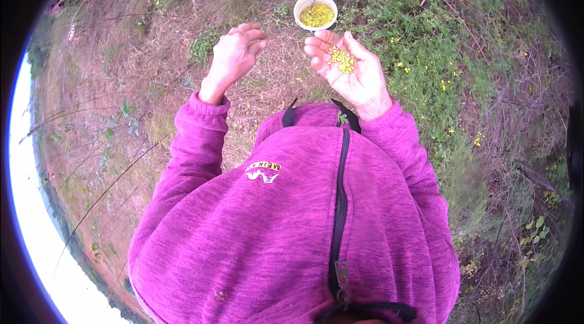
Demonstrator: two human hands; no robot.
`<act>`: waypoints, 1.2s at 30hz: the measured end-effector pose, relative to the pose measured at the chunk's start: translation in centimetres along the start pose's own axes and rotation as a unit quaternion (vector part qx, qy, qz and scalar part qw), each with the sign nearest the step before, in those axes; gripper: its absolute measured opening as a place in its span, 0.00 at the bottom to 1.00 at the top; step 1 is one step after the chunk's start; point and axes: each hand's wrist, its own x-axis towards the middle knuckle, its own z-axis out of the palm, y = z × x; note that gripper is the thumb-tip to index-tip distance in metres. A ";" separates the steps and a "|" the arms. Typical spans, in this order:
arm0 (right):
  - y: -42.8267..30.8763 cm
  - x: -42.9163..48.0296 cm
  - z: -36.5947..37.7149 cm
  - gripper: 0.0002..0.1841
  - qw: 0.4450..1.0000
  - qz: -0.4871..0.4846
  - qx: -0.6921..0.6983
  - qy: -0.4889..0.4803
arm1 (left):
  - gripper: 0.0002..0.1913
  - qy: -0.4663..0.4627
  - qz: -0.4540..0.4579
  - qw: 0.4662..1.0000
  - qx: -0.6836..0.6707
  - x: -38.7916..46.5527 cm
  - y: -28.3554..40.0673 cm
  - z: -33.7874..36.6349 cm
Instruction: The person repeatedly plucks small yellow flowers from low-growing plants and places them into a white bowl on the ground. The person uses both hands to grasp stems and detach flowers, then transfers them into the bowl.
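Note:
My right hand (358,80) is turned palm up with its fingers bent. In its hollow lies a small heap of yellow-green flower buds (343,60). Just beyond its fingertips is a round white bucket (297,20). Inside the bucket are many more small yellow buds (319,15), and a thin dark stem or handle crosses its rim. My left hand (235,54) hovers to the left over dry grass, back upward, fingers curled and thumb close to them. Its palm is hidden, so whether it holds anything cannot be seen.
Green plants with small yellow flowers (445,84) grow thickly on the right. Dry grass (269,66) covers the ground ahead. Thin bare stems (114,171) stick up at the left, and woody twigs (456,13) cross the upper right.

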 end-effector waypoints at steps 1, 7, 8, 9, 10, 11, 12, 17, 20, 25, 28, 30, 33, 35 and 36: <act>0.1 0.0 0.3 0.28 1.000 -0.013 -0.007 0.007 | 0.12 0.032 0.020 0.996 -0.078 0.0 0.2 0.0; 0.8 0.1 1.4 0.32 1.000 -0.024 0.002 0.019 | 0.13 0.127 0.220 0.955 -0.151 0.8 4.7 0.3; 0.9 0.0 1.3 0.32 1.000 -0.019 0.017 -0.016 | 0.12 0.130 0.255 0.950 -0.124 0.9 5.5 0.3; 0.9 0.0 1.3 0.33 0.999 -0.019 0.046 0.004 | 0.11 0.131 0.285 0.944 -0.098 0.9 6.3 0.6; 0.9 0.0 1.1 0.34 0.997 -0.015 0.081 -0.015 | 0.08 0.111 0.284 0.948 -0.094 1.0 7.2 1.0; 0.9 -0.1 1.0 0.35 0.994 -0.021 0.105 0.003 | 0.06 0.093 0.296 0.943 -0.122 1.0 8.0 1.4; 0.7 -0.2 0.9 0.33 0.997 -0.018 0.066 0.040 | 0.05 0.087 0.299 0.944 -0.112 1.1 8.7 1.8; 0.7 -0.3 0.7 0.33 0.998 -0.006 0.064 -0.028 | 0.04 0.093 0.326 0.936 -0.097 1.6 10.0 3.0; 0.8 -0.4 1.0 0.35 0.987 0.018 0.140 -0.075 | 0.04 0.058 0.302 0.942 -0.132 1.8 9.3 2.8; 1.4 -0.6 1.2 0.38 0.995 0.002 0.098 -0.009 | 0.06 0.073 0.250 0.939 -0.224 2.7 7.5 1.6; 1.7 -0.4 0.9 0.40 0.996 -0.026 0.086 0.027 | 0.07 0.039 0.271 0.942 -0.192 2.5 7.0 0.6; 1.8 -0.2 0.6 0.39 0.995 -0.021 0.094 0.012 | 0.08 -0.003 0.305 0.940 -0.154 2.2 7.1 0.3; 1.8 -0.2 0.5 0.35 0.992 0.011 0.118 -0.042 | 0.09 0.017 0.350 0.934 -0.074 1.9 7.6 0.8; 2.0 -0.1 0.5 0.35 0.995 0.001 0.091 -0.028 | 0.11 0.011 0.345 0.937 -0.062 2.0 7.7 1.3; 2.0 -0.1 0.5 0.36 0.996 0.000 0.087 -0.024 | 0.11 -0.001 0.347 0.936 -0.066 2.2 7.7 1.5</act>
